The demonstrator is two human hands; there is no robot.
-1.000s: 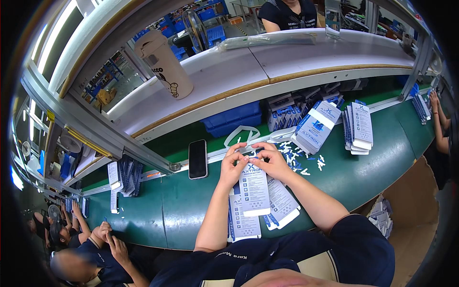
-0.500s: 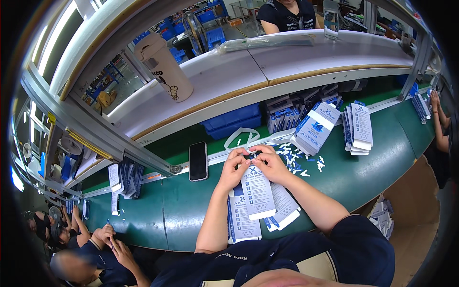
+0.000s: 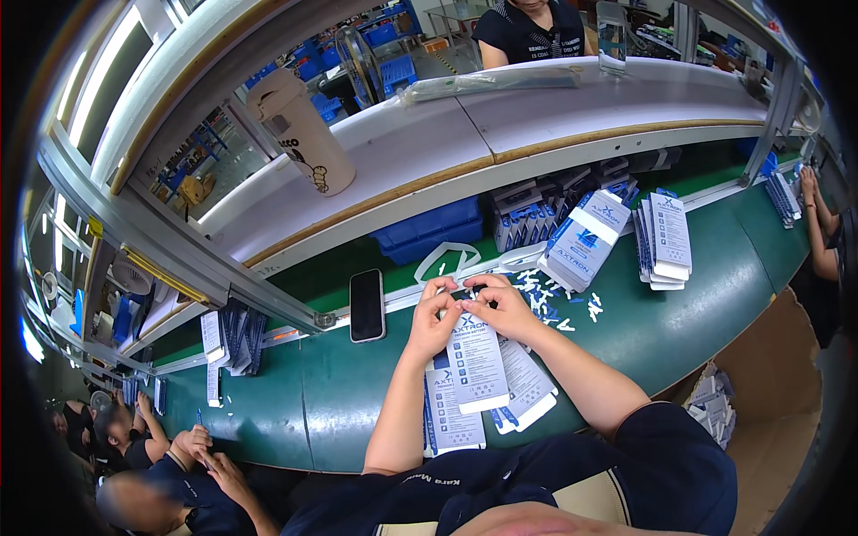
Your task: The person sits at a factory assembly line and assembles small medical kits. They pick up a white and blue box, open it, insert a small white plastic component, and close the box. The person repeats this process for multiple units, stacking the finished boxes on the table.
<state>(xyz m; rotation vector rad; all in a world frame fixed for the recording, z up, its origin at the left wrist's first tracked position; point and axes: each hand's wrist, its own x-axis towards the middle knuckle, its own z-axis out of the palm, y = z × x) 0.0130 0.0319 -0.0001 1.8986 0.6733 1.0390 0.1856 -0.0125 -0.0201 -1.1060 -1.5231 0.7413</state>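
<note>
My left hand [image 3: 433,325] and my right hand [image 3: 504,311] meet at the far end of a flat white-and-blue cardboard box [image 3: 480,371]. Both are closed, thumbs and fingertips pinching its top edge, and the fingers partly cover that end. Beneath it lie more flat boxes, one showing at the left [image 3: 458,420] and another fanned out at the right [image 3: 531,386]. Small white plastic pieces [image 3: 594,309] are strewn on the green table just beyond my right hand. Whether a piece is between my fingertips is hidden.
A black phone [image 3: 366,305] lies left of my hands. Behind stand a blue bin [image 3: 429,230], a banded stack of boxes [image 3: 583,241] and a fanned stack [image 3: 666,237]. A cup [image 3: 307,138] stands on the raised shelf. Co-workers sit left, right and across; an open carton [image 3: 776,393] is at right.
The whole view has shifted slightly, moving things a little leftward. My hands stay at the box's top edge, with only a small change in the fingers.
</note>
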